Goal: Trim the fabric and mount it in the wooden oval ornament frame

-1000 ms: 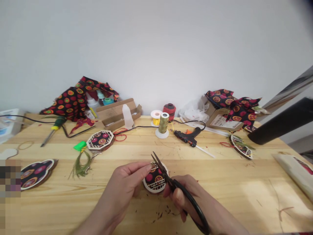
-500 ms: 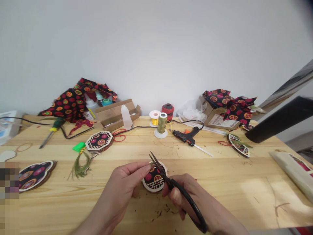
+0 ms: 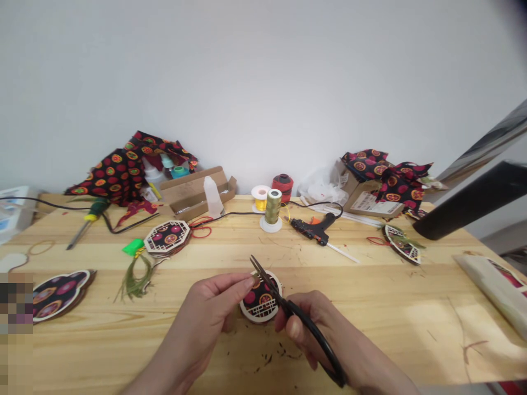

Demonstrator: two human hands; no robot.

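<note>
My right hand [image 3: 308, 323] is wrapped round black-handled scissors [image 3: 319, 340], their blades pointing up and left. The blades pass over a round ornament [image 3: 255, 302] with dark patterned fabric and a pale lattice rim. At the ornament's upper left edge, my left hand [image 3: 222, 302] pinches thumb and forefinger together beside the blades. What sits in that pinch is too small to make out. Part of the ornament is hidden by the blades and the left fingers.
Thread spools [image 3: 272, 208] and a black glue gun [image 3: 315, 229] lie beyond my hands. An octagonal ornament [image 3: 168, 238] with a green tassel [image 3: 138, 277] is at left, near a screwdriver [image 3: 87, 222]. Dark scraps [image 3: 269, 359] dot the near tabletop. A black cylinder [image 3: 469, 200] leans at right.
The scissor blades have drawn closer together and their tips have shifted slightly left. The left hand and the round ornament have hardly moved.
</note>
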